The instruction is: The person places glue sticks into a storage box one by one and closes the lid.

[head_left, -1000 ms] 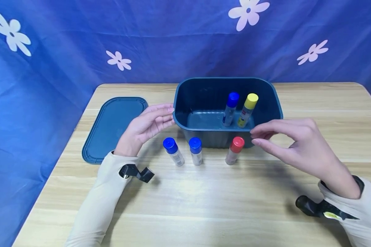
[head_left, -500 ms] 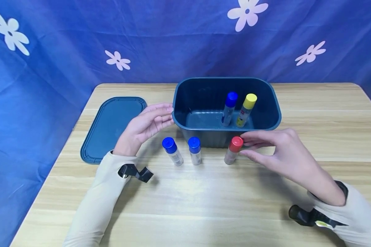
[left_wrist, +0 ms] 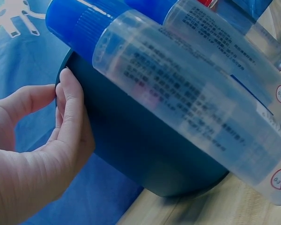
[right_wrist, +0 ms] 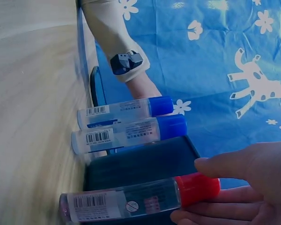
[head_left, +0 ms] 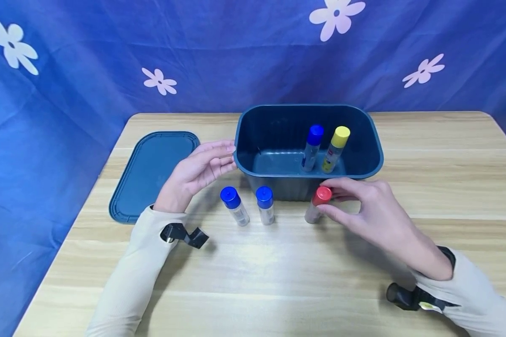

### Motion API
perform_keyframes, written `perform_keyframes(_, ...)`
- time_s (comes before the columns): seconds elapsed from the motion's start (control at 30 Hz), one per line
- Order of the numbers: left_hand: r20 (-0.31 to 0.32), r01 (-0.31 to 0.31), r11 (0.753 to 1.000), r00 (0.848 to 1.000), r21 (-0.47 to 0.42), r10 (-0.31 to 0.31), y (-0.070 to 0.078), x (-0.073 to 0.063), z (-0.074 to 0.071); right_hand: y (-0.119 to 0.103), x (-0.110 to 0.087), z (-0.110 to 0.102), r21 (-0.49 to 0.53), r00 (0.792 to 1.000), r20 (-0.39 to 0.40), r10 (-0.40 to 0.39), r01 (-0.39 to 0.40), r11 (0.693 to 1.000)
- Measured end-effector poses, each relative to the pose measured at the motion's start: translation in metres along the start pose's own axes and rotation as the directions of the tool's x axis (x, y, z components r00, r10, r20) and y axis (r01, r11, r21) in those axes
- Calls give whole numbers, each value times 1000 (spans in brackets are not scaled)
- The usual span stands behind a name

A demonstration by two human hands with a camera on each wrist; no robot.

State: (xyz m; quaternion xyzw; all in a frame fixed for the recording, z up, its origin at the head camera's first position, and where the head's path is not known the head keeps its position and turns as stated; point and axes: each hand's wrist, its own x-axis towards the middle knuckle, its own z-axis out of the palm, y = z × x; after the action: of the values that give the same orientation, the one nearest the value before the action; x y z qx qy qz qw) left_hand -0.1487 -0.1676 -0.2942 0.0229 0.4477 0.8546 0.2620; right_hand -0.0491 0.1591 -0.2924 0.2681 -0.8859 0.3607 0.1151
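Observation:
A clear glue bottle with a red cap [head_left: 322, 195] stands upright on the table in front of a dark blue plastic box [head_left: 278, 188]. Thumb and fingers of my right hand [head_left: 364, 206] pinch its cap; the right wrist view shows the red cap [right_wrist: 199, 188] between them. My left hand [head_left: 202, 168] touches the box's left end with thumb and fingertips, fingers relaxed. Between the hands stand two blue-capped glue bottles [head_left: 234, 206] [head_left: 265, 205]. Inside the box are a blue-capped bottle [head_left: 311, 147] and a yellow-capped bottle [head_left: 336, 149], side by side.
A flat dark blue lid [head_left: 152, 173] lies on the wooden table [head_left: 253, 290] at the left, partly behind the left hand. Behind the table hangs a blue cloth [head_left: 236, 56] with white flowers. Each wrist carries a small black camera [head_left: 185, 235].
My right hand has moved left from the box's front right corner to the red-capped bottle, and its thumb and fingers have come around the cap. My left hand stays at the box.

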Motion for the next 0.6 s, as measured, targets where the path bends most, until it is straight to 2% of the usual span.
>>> perform_keyframes(0.43,1,3,1000,1000,-4,-3,0,-1,1,0,-1,10,31,1000,-9,-16,16,999)
perform_keyframes(0.6,9,-4,1000,1000,-2,4,0,-1,1,0,-2,11,41,998,-18,-58,59,997)
